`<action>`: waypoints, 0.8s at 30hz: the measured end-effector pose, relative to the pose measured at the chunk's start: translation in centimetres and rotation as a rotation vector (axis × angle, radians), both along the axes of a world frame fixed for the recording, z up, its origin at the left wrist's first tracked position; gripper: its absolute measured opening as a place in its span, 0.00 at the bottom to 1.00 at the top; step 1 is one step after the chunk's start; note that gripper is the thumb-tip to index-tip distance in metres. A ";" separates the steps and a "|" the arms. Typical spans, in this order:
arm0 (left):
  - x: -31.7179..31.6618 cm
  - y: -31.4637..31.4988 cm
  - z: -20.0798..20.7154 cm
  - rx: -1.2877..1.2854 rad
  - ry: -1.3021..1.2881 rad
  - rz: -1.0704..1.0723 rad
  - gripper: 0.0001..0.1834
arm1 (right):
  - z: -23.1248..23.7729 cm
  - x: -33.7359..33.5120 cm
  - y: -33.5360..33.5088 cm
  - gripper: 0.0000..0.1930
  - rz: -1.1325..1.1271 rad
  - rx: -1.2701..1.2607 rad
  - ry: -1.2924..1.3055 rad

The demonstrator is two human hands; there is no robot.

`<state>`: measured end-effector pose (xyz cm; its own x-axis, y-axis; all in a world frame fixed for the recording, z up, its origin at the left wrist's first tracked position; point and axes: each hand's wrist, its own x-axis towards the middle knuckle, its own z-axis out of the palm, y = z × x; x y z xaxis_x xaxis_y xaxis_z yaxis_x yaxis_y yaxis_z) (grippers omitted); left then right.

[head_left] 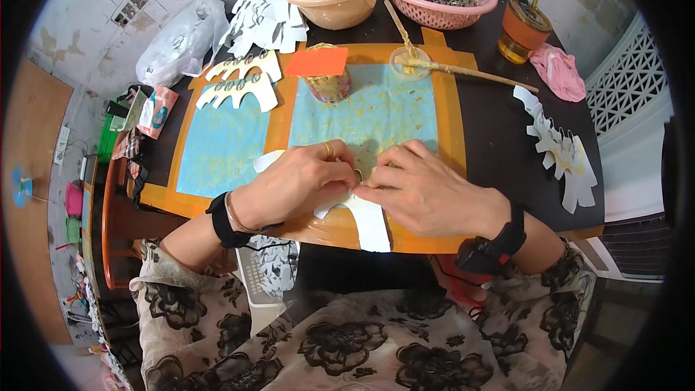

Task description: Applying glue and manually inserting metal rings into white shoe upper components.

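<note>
Close to the table's front edge, a white cut-out piece point(371, 226) with curved notches lies under my fingers. My left hand point(308, 177) is closed on it, thumb and forefinger pinched at its upper edge. My right hand point(427, 192) is also closed, its fingertips meeting the left ones at the same spot. A small metal loop point(358, 174) shows between the fingertips; the rest of it is hidden. Beyond my left hand, two cream cut-out pieces point(246, 90) with dark rings along them lie on the blue sheet point(217, 145).
An orange card point(316, 62) tops a smeared cup point(329, 88). A stick point(485, 76) rests on a small dish point(410, 72). Behind stand a peach bowl point(329, 11) and pink basket point(434, 11) of metal parts, beside stacked white cut-outs point(264, 14). More cut-outs point(565, 159) lie right.
</note>
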<state>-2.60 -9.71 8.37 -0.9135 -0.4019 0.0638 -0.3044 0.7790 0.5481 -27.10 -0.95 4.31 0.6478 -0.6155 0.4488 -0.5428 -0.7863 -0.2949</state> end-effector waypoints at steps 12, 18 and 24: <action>0.5 -1.9 -0.1 -0.568 0.048 -0.311 0.13 | -0.2 -0.1 -0.4 0.16 -0.007 0.033 0.015; 0.5 -1.9 0.0 -0.698 0.057 -0.376 0.13 | -0.4 0.0 -0.5 0.15 -0.018 0.021 0.022; 0.9 -1.9 -0.3 -0.687 0.018 -0.410 0.17 | -0.4 0.1 -0.5 0.13 -0.026 0.057 0.032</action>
